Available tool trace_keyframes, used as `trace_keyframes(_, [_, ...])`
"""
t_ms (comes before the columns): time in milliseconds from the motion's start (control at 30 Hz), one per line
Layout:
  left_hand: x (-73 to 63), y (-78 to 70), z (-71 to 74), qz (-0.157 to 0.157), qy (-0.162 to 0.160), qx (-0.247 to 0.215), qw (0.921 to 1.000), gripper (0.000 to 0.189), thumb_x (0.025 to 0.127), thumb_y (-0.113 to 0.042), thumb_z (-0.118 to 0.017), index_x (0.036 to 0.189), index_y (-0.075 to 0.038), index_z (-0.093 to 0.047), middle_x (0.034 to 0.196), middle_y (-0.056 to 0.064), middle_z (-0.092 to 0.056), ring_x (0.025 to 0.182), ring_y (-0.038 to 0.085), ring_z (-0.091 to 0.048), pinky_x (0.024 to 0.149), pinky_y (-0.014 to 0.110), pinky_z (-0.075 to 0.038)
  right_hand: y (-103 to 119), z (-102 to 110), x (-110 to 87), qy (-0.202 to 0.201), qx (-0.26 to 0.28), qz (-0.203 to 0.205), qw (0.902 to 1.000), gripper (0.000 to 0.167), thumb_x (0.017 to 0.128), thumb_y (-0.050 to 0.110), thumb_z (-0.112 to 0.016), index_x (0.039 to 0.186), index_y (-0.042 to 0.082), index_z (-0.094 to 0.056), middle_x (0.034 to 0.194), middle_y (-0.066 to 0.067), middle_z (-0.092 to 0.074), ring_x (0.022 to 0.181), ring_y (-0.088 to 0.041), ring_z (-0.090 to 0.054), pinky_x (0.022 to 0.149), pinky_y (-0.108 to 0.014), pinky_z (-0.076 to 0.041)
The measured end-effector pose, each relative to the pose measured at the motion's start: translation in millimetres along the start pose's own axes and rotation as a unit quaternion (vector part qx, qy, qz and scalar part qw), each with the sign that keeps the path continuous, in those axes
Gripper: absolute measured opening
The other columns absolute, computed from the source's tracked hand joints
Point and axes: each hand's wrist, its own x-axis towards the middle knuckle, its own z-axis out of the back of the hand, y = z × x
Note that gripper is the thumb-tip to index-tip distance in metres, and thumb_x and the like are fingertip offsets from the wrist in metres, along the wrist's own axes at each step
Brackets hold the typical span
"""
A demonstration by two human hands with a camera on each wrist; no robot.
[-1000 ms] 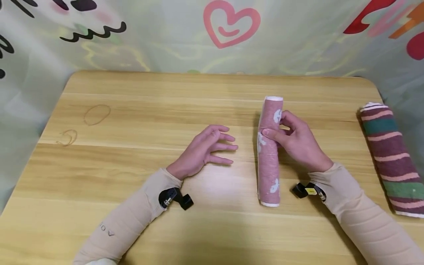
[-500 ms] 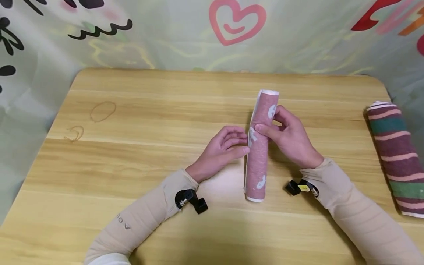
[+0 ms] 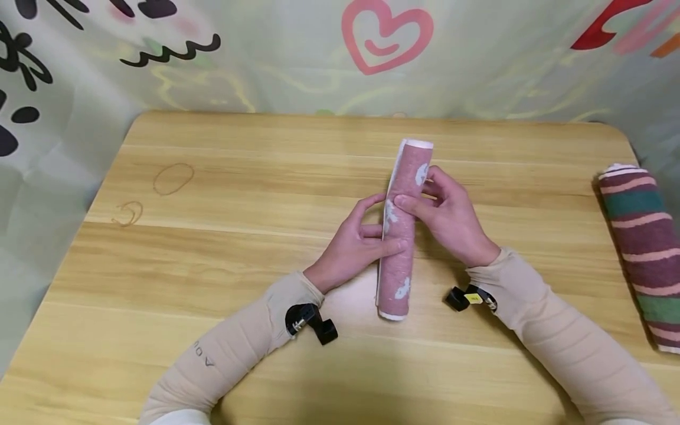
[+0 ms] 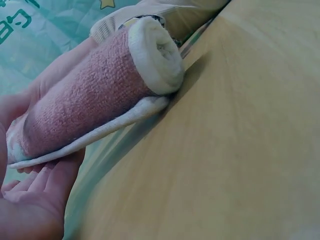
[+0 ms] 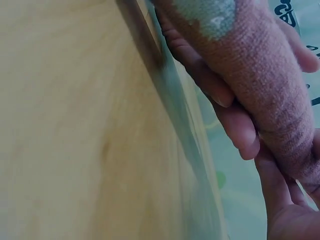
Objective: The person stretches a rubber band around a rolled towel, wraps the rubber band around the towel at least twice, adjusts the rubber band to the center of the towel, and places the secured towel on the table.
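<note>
A pink towel [image 3: 395, 274] with pale blue motifs and white ends is rolled into a long cylinder. Both hands hold it above the middle of the table. On its right side my right hand [image 3: 451, 219] grips the roll near mid-length, thumb across the front and fingers behind. Lower down on the left, my left hand [image 3: 355, 243] has its thumb over the front and its fingers round the back. The left wrist view shows the white spiral end of the towel [image 4: 157, 57] and a loose white edge along its side. Fingers of both hands reach beneath the roll in the right wrist view.
At the table's right edge lies a second rolled towel [image 3: 643, 248], striped in maroon, green and peach. Two faint drawn marks show on the wooden table [image 3: 239, 195] at the left. A printed curtain [image 3: 287, 53] hangs behind the table.
My right hand has brought the pink rolled towel to the left. My left hand has moved right, from spread fingers beside it to a hold on it.
</note>
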Motion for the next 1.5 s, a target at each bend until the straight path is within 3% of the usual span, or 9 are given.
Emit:
trace_keyframes(133, [-0.1,0.7,2.0,0.003,-0.004,0.012,0.9999,0.087,0.094,-0.008,-0.075,0.159,-0.039,-0.026,0.129,0.027,-0.070,0.110,0.032,-0.076,0.095,0.039,-0.063,-1,-4,4.9,0.018,0.023,-0.003,0.9996,0.028,0.098,0.021,-0.073,0.121,0.018,-0.058,0.114,0.002,-0.069,0.100,-0.007,-0.074,0.081,-0.023,-0.063])
trace_keyframes(367, [-0.1,1.7,3.0,-0.026,-0.003,0.028,0.9993,0.096,0.096,-0.003,-0.070,0.163,-0.044,-0.016,0.133,0.026,-0.068,0.119,0.035,-0.072,0.098,0.038,-0.062,-5,-9,7.8,0.068,0.077,-0.019,0.9945,0.030,0.104,0.025,-0.063,0.130,0.021,-0.048,0.109,0.002,-0.075,0.098,-0.012,-0.075,0.082,-0.027,-0.062])
trace_keyframes(600, [-2.9,2.9,3.5,-0.027,-0.007,0.034,0.9990,0.102,0.095,-0.002,-0.071,0.163,-0.046,-0.010,0.143,0.022,-0.061,0.120,0.032,-0.070,0.099,0.037,-0.061,-14,-12,5.9,0.109,0.156,-0.049,0.9804,0.046,0.107,0.026,-0.057,0.149,0.014,-0.043,0.112,0.002,-0.074,0.098,-0.010,-0.074,0.080,-0.023,-0.062])
trace_keyframes(733, [-3.3,2.8,4.8,-0.031,-0.003,0.040,0.9987,0.101,0.095,-0.001,-0.070,0.164,-0.042,-0.010,0.152,0.017,-0.053,0.123,0.033,-0.069,0.099,0.038,-0.061,-20,-12,5.7,0.138,0.214,-0.042,0.9661,0.051,0.107,0.022,-0.057,0.154,0.011,-0.039,0.118,-0.003,-0.073,0.102,-0.013,-0.075,0.085,-0.027,-0.063])
trace_keyframes(867, [-2.6,2.3,6.2,-0.033,-0.003,0.046,0.9984,0.097,0.095,-0.003,-0.071,0.165,-0.038,-0.013,0.149,0.017,-0.055,0.123,0.034,-0.069,0.100,0.038,-0.061,-23,-13,6.9,0.159,0.257,-0.028,0.9528,0.053,0.106,0.017,-0.057,0.155,0.015,-0.036,0.121,-0.006,-0.073,0.104,-0.016,-0.076,0.090,-0.033,-0.064])
trace_keyframes(1133, [-7.1,-0.6,10.9,-0.020,-0.002,0.103,0.9945,0.084,0.097,-0.012,-0.071,0.163,-0.032,-0.023,0.137,0.020,-0.063,0.114,0.032,-0.074,0.096,0.036,-0.063,-26,-19,7.8,0.159,0.264,-0.005,0.9514,0.054,0.106,0.009,-0.056,0.155,0.016,-0.035,0.113,-0.002,-0.076,0.099,-0.016,-0.077,0.085,-0.035,-0.065])
trace_keyframes(1300, [-8.5,-13.7,21.9,-0.020,0.026,0.182,0.9828,0.079,0.099,-0.017,-0.070,0.163,-0.031,-0.025,0.126,0.017,-0.071,0.108,0.024,-0.076,0.092,0.032,-0.063,-27,-20,7.5,0.151,0.263,-0.005,0.9529,0.051,0.105,0.008,-0.057,0.152,0.016,-0.037,0.113,-0.002,-0.076,0.099,-0.018,-0.078,0.087,-0.037,-0.065])
trace_keyframes(1500, [-7.6,-28.6,34.9,-0.033,0.040,0.197,0.9790,0.056,0.102,-0.016,-0.065,0.153,-0.023,-0.042,0.111,0.015,-0.076,0.095,0.023,-0.078,0.084,0.035,-0.066,-27,-16,8.2,0.139,0.260,-0.014,0.9554,0.050,0.104,0.005,-0.059,0.149,0.017,-0.040,0.111,-0.004,-0.077,0.097,-0.019,-0.078,0.087,-0.038,-0.065])
